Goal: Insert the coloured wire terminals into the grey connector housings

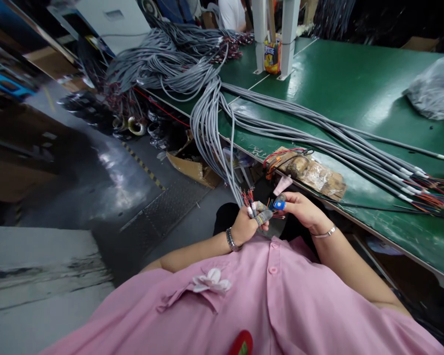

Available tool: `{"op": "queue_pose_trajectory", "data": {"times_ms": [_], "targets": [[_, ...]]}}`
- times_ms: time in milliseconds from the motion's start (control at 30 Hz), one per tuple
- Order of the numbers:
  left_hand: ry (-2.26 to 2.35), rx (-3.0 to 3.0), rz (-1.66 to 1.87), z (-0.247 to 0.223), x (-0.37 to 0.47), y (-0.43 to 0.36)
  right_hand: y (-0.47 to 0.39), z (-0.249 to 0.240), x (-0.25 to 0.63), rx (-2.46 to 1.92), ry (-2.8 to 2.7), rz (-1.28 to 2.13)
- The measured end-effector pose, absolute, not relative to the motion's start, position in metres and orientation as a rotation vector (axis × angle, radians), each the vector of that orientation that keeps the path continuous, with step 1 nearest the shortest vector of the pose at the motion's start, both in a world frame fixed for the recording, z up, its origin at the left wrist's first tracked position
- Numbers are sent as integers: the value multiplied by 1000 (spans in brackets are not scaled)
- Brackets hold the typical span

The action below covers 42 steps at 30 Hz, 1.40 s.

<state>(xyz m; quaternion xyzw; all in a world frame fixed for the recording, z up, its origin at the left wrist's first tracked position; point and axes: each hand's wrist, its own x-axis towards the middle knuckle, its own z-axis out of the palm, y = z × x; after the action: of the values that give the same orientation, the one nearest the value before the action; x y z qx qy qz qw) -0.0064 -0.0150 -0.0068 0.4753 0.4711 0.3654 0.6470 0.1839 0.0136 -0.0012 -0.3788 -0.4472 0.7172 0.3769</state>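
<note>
Grey cables (pixel 210 123) sweep off the green counter (pixel 377 84) in one loose hank and drop to my two hands, just above the pink shirt (pixel 251 296). My left hand (pixel 246 227) has its grip closed around the cable ends; I make out at least two white collars (pixel 252 210) there, with red wires (pixel 248 197) fanning above them. My right hand (pixel 305 209) keeps a narrow grip, thumb and finger together beside the thin coloured wires (pixel 270 203); whether a strand sits between them is too small for me to tell. One blue wrap (pixel 279 205) covers a fingertip of that hand. Each wrist wears one band.

On the counter, more cables run to the right in a row, too many for me to count, their stripped ends near the far right. One wooden block (pixel 318 175) lies at the near edge, with red and black leads (pixel 286 154) across it. Two white posts (pixel 288 39) flank one yellow packet (pixel 272 56). One clear bag (pixel 436 88) rests at the right. One person (pixel 232 15) in white shows behind.
</note>
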Motion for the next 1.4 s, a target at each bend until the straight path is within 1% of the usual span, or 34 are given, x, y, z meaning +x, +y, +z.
{"op": "queue_pose_trajectory", "data": {"times_ms": [267, 367, 533, 667, 833, 900, 1067, 1400], "targets": [[1040, 1112, 587, 0, -6, -13, 12, 1, 173, -1065, -1500, 1716], [1036, 1088, 557, -4, -6, -11, 11, 0, 170, -1049, -1513, 1694], [1064, 971, 750, -10, -8, -9, 7, -8, 185, -996, -1258, 1675], [1078, 901, 887, -10, -6, -9, -6, -14, 190, -1050, -1095, 1773], [1055, 926, 906, -12, -4, -9, -20, -13, 169, -1081, -1043, 1562], [1040, 951, 882, -13, -5, -10, -19, -12, 162, -1091, -1030, 1526], [1024, 1036, 829, -14, -10, -14, -9, -12, 157, -1078, -1062, 1588], [1055, 803, 1064, -15, -7, -9, -4, -15, 155, -1098, -1009, 1609]]}}
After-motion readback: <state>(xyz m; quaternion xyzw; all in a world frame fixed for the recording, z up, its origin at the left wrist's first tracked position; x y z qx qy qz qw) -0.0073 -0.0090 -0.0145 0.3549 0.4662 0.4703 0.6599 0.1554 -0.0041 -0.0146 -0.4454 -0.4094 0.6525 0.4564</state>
